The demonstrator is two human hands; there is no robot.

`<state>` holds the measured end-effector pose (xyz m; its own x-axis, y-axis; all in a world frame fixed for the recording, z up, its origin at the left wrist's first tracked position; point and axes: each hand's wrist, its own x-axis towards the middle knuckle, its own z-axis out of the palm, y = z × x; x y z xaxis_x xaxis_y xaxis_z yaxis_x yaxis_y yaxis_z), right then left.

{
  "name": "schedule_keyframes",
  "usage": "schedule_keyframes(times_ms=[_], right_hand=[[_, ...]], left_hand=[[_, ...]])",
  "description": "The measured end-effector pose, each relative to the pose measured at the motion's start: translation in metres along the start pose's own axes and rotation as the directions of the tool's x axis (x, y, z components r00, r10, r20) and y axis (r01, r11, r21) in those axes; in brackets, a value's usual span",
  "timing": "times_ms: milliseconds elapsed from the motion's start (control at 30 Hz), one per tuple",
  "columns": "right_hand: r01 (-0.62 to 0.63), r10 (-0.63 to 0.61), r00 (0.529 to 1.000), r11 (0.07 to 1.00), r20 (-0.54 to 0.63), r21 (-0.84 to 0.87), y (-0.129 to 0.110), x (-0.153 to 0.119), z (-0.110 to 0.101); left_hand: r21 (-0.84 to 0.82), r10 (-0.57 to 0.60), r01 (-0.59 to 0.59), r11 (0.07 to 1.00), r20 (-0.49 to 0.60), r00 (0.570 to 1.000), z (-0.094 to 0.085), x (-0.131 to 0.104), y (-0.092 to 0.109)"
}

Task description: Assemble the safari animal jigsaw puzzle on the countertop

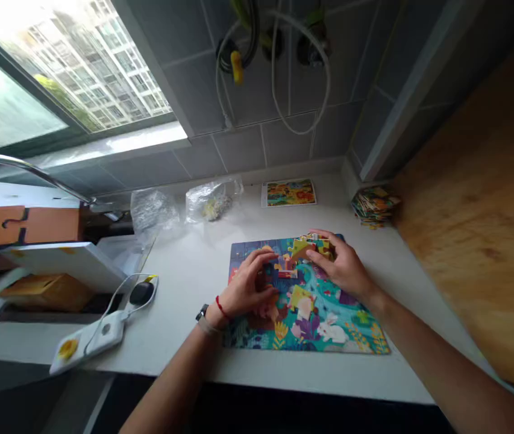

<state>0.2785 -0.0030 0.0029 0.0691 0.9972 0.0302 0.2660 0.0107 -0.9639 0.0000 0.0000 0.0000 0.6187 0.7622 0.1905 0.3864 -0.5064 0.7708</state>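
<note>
A colourful puzzle board [329,330] with a rabbit and plants lies on the white counter. My left hand [250,283], with a watch and a red string at the wrist, rests over the board's left part, fingers curved and apart, with nothing visible in them. Just right of its fingertips are red and yellow puzzle pieces [287,273]. My right hand [340,262] grips a small group of yellow puzzle pieces [302,247] at the board's upper edge. Another yellow piece [300,296] lies mid-board.
A picture card [290,193] lies behind the board, and a pile of pieces [375,206] sits at the back right. Plastic bags [214,202] lie at the back left. A power strip [89,343], a faucet [31,169] and boxes [53,226] stand left; a wooden panel [478,199] is right.
</note>
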Motion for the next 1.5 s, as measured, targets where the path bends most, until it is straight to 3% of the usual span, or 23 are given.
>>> schedule_keyframes(times_ms=[233, 433, 633, 967, 1233, 1500], right_hand=[[-0.033, 0.033, 0.999, 0.997, 0.003, 0.076, 0.001, -0.002, 0.002], [-0.087, 0.085, 0.996, 0.99, 0.019, 0.113, 0.0, -0.003, 0.002], [-0.069, 0.068, 0.998, 0.992, 0.014, 0.109, 0.001, -0.003, 0.002], [-0.104, 0.103, 0.995, 0.988, 0.015, 0.111, 0.0, -0.004, 0.001], [-0.115, 0.112, 0.993, 0.982, 0.022, 0.15, -0.003, -0.004, 0.002], [-0.089, 0.089, 0.996, 0.987, 0.004, 0.137, -0.002, -0.004, 0.002]], left_hand=[[0.157, 0.035, -0.041, 0.987, 0.043, 0.998, 0.004, 0.001, 0.01], [0.316, 0.059, -0.111, 0.942, 0.168, 0.984, 0.026, -0.002, 0.028], [0.307, 0.048, -0.097, 0.947, 0.165, 0.985, 0.036, -0.004, 0.028], [0.299, 0.154, -0.167, 0.939, 0.067, 0.986, 0.02, 0.0, 0.016], [0.318, 0.037, 0.02, 0.948, -0.173, 0.984, 0.021, 0.003, 0.0], [0.372, 0.03, -0.014, 0.928, -0.038, 0.999, 0.024, 0.007, 0.0]])
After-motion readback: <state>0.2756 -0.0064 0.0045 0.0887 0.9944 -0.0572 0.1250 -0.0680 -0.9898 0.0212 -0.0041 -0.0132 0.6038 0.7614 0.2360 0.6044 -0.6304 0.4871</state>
